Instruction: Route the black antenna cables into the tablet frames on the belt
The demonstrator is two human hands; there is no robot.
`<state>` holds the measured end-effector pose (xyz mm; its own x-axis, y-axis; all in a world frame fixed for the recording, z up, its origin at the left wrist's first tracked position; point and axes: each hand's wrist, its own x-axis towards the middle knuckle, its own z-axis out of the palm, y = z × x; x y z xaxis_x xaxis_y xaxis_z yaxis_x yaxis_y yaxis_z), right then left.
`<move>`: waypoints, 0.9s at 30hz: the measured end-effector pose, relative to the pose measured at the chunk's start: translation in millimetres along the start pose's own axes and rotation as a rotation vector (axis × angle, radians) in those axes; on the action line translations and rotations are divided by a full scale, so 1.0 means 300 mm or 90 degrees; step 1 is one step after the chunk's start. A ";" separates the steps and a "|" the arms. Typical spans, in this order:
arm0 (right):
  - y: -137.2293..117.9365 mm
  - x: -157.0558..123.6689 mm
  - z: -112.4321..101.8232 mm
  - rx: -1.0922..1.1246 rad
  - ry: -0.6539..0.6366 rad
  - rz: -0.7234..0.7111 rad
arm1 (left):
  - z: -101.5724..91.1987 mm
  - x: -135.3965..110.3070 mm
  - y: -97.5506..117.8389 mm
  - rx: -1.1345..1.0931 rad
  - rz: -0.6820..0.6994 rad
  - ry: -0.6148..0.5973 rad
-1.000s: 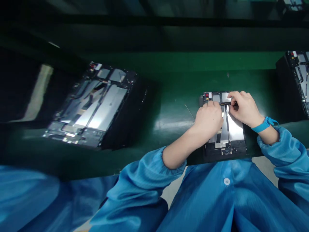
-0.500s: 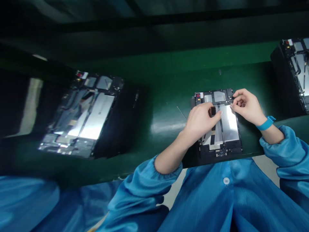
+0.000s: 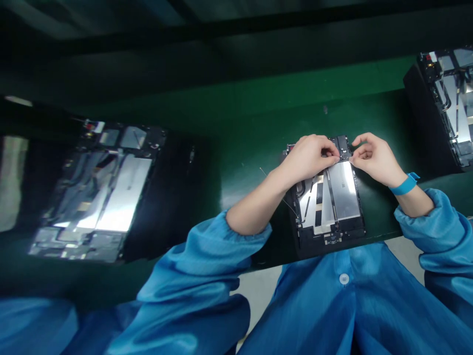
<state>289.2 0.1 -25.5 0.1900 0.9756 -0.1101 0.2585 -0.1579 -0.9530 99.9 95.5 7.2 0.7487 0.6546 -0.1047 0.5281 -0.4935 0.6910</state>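
An opened tablet [image 3: 345, 192] lies on the green bench in front of me, its silver plates, black frame and flat cables exposed. My left hand [image 3: 312, 157] reaches across its upper part, thumb and forefinger closed together near the small black parts at the top right. Whatever is between those fingertips is too small to make out. At the tablet's upper right edge, my right hand [image 3: 373, 159] pinches with thumb and forefinger; I cannot make out what it grips. A thin wire [image 3: 289, 206] sticks out past the tablet's left side, running beneath my left forearm.
To the left, another opened tablet [image 3: 125, 192] rests on a dark stack or block [image 3: 170, 197]. A similar opened tablet [image 3: 453, 108] sits at the far right, on a dark block too. The green bench [image 3: 254, 118] has its near edge at my lap.
My left hand has shifted up and right over the tablet, from its middle to near the top right parts. My right hand stays pinched at the edge. The view has turned slightly right.
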 end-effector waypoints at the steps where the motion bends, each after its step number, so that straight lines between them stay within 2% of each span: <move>1: -0.002 0.000 -0.004 0.002 -0.008 0.005 | -0.003 0.004 0.001 -0.005 -0.006 -0.006; 8: -0.006 0.001 -0.021 -0.004 -0.026 0.025 | -0.010 0.025 0.009 -0.023 -0.023 -0.026; 17: -0.024 -0.002 -0.034 0.019 -0.035 0.047 | -0.016 0.036 0.038 0.029 -0.044 -0.046; 22: -0.014 0.006 -0.038 0.062 -0.022 0.022 | -0.014 0.037 0.060 0.078 -0.074 -0.053; 24: -0.010 0.010 -0.033 0.088 -0.008 -0.001 | -0.008 0.035 0.059 0.090 -0.042 -0.042; 27: -0.005 0.015 -0.017 0.131 0.000 -0.037 | 0.012 0.035 0.051 0.061 0.064 -0.011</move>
<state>294.6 3.9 -23.2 0.1798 0.9823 -0.0531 0.0702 -0.0666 -0.9953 117.1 92.7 14.0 0.8062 0.5894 -0.0515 0.4852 -0.6088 0.6277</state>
